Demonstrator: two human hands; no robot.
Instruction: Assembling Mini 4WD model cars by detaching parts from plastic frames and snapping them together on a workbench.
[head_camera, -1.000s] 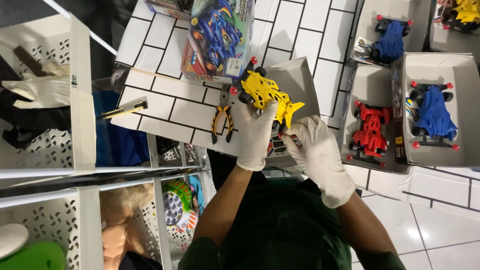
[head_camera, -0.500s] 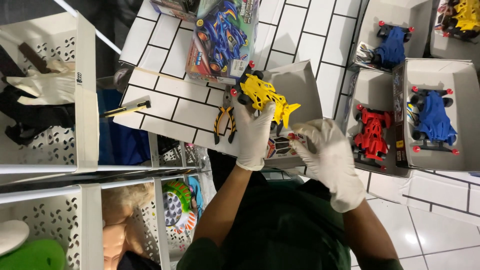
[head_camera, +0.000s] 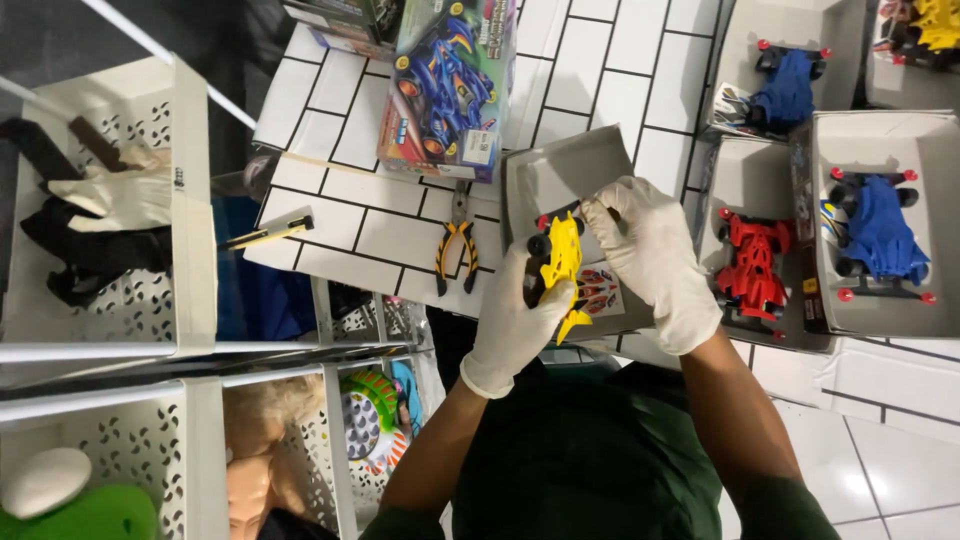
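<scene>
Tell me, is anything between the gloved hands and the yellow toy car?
Nothing visible is. The left hand grips the yellow toy car directly, and the right hand touches its front end above the grey box. The pliers lie apart, to the left.

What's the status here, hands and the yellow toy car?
Left hand grips yellow toy car. Right hand touches its front end. Both over the open grey box; pliers beside, clear.
</scene>
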